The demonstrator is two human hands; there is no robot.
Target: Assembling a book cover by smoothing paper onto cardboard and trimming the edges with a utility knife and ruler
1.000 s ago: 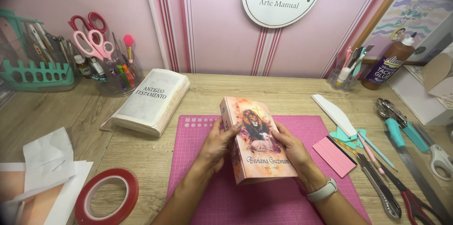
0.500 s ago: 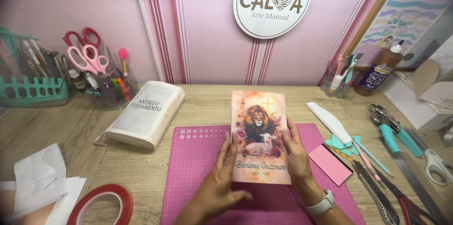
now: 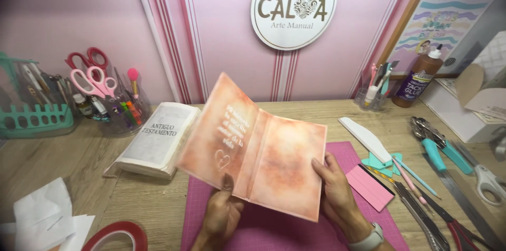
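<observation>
I hold an empty hardcover book cover (image 3: 253,145) spread wide above the pink cutting mat (image 3: 295,230). Its mottled orange-pink outer side faces me, with white lettering and a small heart on the left panel. My left hand (image 3: 221,214) grips the lower edge near the spine. My right hand (image 3: 337,193), a white watch on its wrist, holds the right panel's edge. A thick coverless book block (image 3: 155,140) lies on the wooden table to the left, partly behind the cover.
Pink scissors and pens stand in clear holders (image 3: 105,98) at back left. A red tape roll (image 3: 113,235) and white paper (image 3: 47,219) lie front left. A bone folder (image 3: 366,138), pink block (image 3: 369,185), cutters, ruler and scissors lie right. A glue bottle (image 3: 419,77) stands back right.
The cover was closed and upright with its lion picture facing me. It is now spread wide and turned, showing its back panel, spine and front panel.
</observation>
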